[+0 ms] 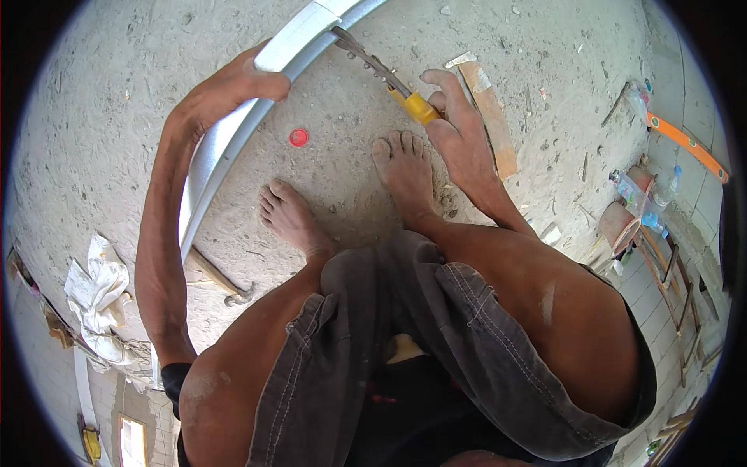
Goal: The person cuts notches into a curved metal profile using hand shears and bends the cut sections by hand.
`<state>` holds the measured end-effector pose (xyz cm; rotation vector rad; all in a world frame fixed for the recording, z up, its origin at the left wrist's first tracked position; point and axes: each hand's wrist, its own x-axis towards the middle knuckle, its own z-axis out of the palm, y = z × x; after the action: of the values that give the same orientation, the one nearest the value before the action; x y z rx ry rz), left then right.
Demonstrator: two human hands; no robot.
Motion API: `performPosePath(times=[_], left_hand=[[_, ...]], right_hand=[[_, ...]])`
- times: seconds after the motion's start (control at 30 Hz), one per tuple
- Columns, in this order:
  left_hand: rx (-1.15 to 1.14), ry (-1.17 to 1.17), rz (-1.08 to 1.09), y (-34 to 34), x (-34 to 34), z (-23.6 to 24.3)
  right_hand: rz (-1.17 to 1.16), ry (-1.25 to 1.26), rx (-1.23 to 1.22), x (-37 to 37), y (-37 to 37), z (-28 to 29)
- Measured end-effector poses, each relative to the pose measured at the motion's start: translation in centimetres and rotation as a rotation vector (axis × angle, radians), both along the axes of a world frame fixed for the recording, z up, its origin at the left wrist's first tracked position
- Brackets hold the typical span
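Within left grip (237,84), held metal channel (222,144), within right grip (464,144), held yellow-handled snips (419,107)

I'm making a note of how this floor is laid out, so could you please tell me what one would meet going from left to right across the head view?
Crumpled white bundle, hammer, red cap, yellow-handled tool, flat brown strip, orange level.

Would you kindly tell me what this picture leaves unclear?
In the head view:
Metal strip: far end cut off by the top edge.
Left hand: fingers mostly hidden behind the strip.
Yellow-handled tool: handle end covered by the right hand.
Hammer: any further handle, hidden behind the strip.
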<state>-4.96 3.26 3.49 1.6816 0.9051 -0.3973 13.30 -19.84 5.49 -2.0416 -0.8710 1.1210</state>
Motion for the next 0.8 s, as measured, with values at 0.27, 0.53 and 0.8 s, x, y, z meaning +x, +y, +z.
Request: performPosePath(times=[0.27,0.53,0.8], left_hand=[[0.046,0.132,0.045,-0.2,-1.0,3.5],[0.072,0.233,-0.003,-1.2,1.2,5.8],[0.239,0.094,-0.018,-1.7,0.9,5.8]], right_hand=[[-0.08,0.139,0.146,0.2,-1.2,1.9],[-0.099,0.144,0.218,0.3,-1.7,-0.2],[-0.002,-0.038,0.139,-0.3,-0.4,-2.1]])
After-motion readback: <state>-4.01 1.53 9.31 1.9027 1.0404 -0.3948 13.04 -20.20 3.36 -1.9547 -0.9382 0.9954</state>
